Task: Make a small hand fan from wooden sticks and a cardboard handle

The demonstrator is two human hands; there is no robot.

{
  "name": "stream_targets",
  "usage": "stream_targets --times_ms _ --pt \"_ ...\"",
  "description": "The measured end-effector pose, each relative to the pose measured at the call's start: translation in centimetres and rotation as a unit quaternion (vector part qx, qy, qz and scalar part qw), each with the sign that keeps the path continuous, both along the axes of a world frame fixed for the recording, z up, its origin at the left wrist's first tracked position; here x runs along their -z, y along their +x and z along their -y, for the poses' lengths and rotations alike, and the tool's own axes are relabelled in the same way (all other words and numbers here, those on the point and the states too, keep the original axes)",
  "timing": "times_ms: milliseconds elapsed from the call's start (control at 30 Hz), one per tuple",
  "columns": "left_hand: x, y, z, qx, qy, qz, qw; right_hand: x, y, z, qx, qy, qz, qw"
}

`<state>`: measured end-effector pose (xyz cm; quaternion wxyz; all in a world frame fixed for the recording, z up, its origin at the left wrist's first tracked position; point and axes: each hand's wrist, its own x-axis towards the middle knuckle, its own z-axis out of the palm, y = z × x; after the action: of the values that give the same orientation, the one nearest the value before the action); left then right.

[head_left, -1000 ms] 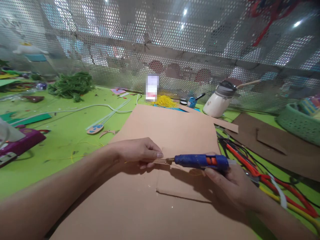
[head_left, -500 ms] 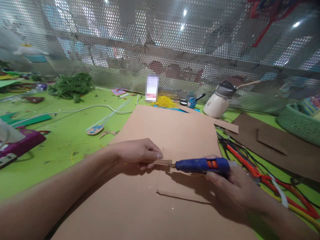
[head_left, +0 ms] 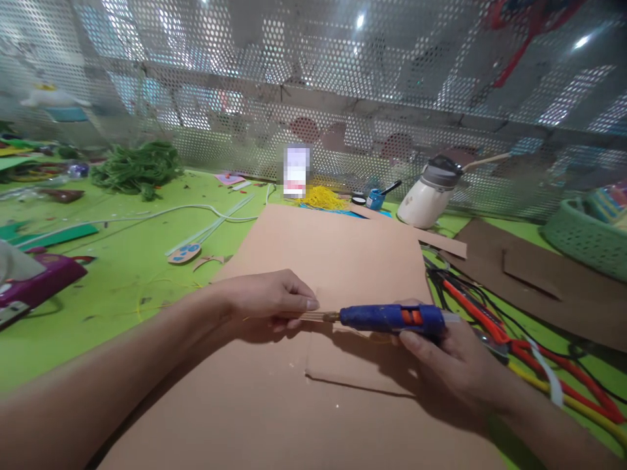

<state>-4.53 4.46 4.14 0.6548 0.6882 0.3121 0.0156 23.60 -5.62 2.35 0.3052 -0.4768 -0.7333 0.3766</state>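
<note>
lying level in right hand, blue glue gun, orange trigger

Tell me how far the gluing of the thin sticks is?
Done: a small cardboard piece lies on the large cardboard sheet. In hand: the left hand pinches the thin sticks while the right hand holds the glue gun, nozzle at their end. Left: no glue shows, so the sticks seem not fixed yet.

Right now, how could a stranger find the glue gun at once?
On the green table lies a large tan cardboard sheet. Over its middle, the right hand holds the glue gun, its tip at thin sticks pinched by the left hand. It is the only blue tool with an orange part.
</note>
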Motion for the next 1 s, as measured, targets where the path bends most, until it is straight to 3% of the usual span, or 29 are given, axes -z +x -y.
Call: stream_targets --times_ms 1000 --pt "-0.12 0.17 0.12 -0.010 -0.017 -0.008 1.000 -0.03 0.15 0.15 0.013 -0.066 -0.009 0.998"
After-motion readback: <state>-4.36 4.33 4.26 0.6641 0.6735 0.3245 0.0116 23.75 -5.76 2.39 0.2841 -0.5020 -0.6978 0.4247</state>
